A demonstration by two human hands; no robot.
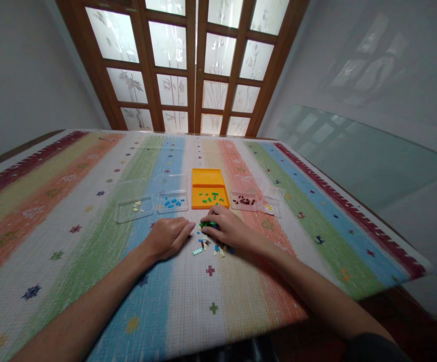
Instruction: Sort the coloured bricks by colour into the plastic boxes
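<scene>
My right hand point(224, 224) is over a pile of small toy bricks, its fingers closed around some green bricks point(210, 224). The lower part of the pile shows mixed loose bricks point(204, 243), among them blue, cream and brown ones, and a pale studded plate point(197, 251). My left hand point(170, 237) rests on the cloth just left of the pile, fingers curled in and thumb beside them; whatever it may hold is hidden. Just beyond my right hand lies an open orange case point(195, 201) with green bricks in its near half.
Clear plastic boxes flank the case: one with cream bricks point(122, 217), one with blue bricks point(172, 203), one with dark brown bricks point(244, 201), and a small one point(270, 208) with yellow and white bits. A striped tablecloth point(196, 306) covers the table. Wooden glazed doors point(196, 65) stand behind.
</scene>
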